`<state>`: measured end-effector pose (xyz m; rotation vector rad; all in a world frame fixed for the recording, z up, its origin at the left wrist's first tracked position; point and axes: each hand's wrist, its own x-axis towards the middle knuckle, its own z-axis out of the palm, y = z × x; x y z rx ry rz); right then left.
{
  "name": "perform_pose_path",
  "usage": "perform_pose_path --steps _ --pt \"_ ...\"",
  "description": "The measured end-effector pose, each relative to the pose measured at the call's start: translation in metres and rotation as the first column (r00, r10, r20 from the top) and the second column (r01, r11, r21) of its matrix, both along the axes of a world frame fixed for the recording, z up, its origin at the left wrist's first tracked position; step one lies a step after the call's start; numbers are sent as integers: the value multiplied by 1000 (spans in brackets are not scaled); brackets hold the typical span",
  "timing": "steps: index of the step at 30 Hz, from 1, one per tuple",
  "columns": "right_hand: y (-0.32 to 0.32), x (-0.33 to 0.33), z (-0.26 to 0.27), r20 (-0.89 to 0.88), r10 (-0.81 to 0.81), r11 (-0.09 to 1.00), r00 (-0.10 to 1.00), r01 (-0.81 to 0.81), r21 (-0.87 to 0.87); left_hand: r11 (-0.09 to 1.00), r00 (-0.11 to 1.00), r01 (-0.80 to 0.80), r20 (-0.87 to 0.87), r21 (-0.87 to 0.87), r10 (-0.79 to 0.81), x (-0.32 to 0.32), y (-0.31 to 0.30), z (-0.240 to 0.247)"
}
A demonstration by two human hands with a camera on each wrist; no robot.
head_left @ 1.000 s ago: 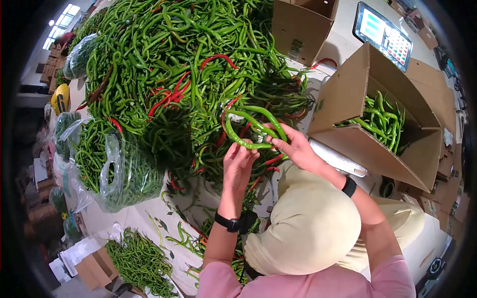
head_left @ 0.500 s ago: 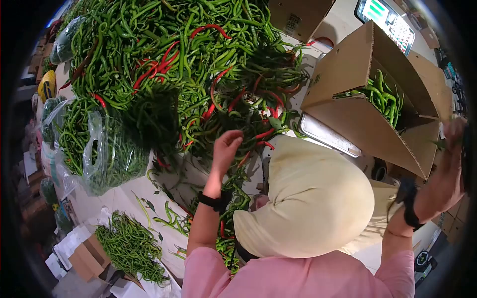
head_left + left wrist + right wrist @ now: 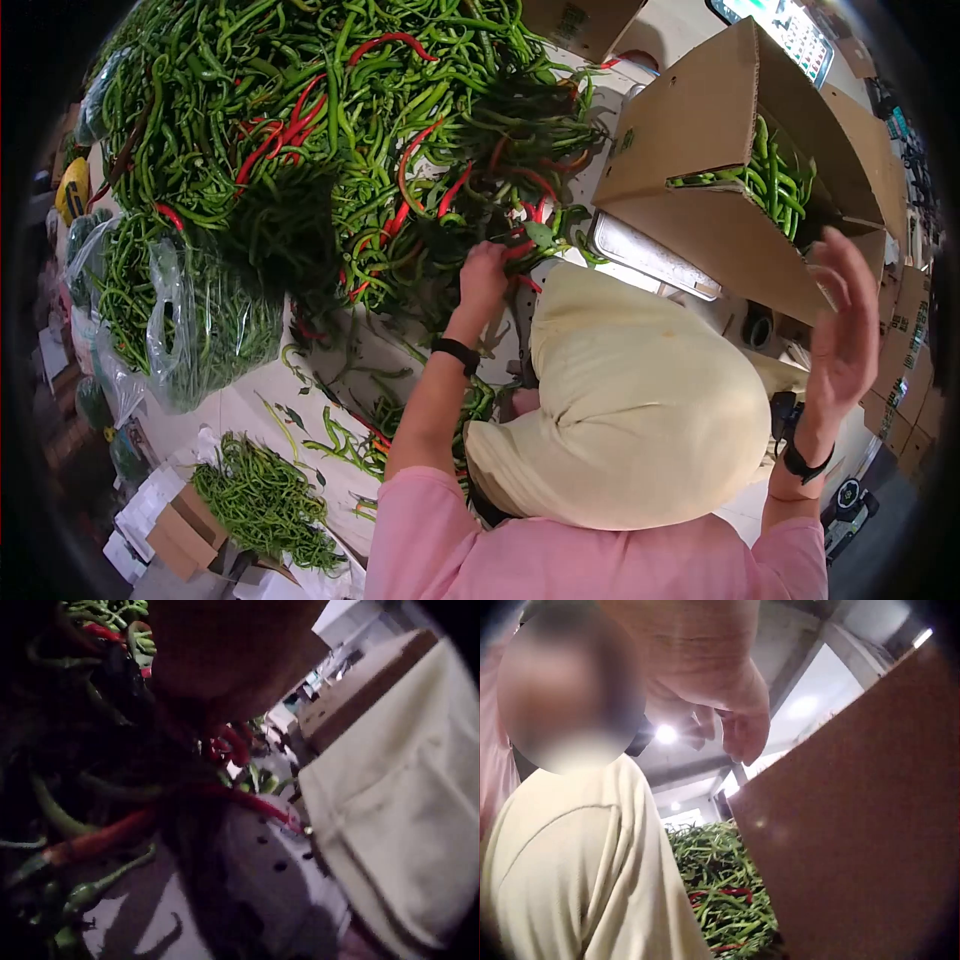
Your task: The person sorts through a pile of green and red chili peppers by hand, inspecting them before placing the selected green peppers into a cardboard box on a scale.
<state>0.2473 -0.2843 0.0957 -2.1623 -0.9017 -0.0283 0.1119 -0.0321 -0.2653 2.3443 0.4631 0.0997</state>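
Reaching left hand (image 3: 482, 280) among peppers (image 3: 405, 170), right hand (image 3: 845, 335) beside one open box (image 3: 680, 130)

This place is looking like a produce-packing workroom or wholesale store. A large pepper heap (image 3: 230, 60) is dominating it, mostly green with some red. Right of the heap, an open carton (image 3: 690, 110) is holding green peppers, and a lit panel with a keypad (image 3: 800, 40) is showing past it. A clear plastic bag (image 3: 220, 330) is bulging at the heap's lower left, a smaller pepper pile (image 3: 265, 500) is lying below, and ceiling lights (image 3: 665, 733) are shining above the heap.
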Motion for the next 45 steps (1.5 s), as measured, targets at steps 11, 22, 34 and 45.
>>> perform_pose_path --steps 11,22,34,45 --pt "51 10 -87 -593 200 973 780 -229 27 -1 877 -221 -199 -975 437 -57 66 77" --pt "88 4 -171 -924 273 962 268 -101 255 -105 874 -125 -160 -987 459 -51 48 107" --pt "130 -1 -191 -907 418 835 52 373 406 136 951 -202 -161 -970 264 -47 34 144" --pt "136 -3 -181 -843 475 753 253 379 538 3 933 -278 -270 -961 240 -62 37 151"
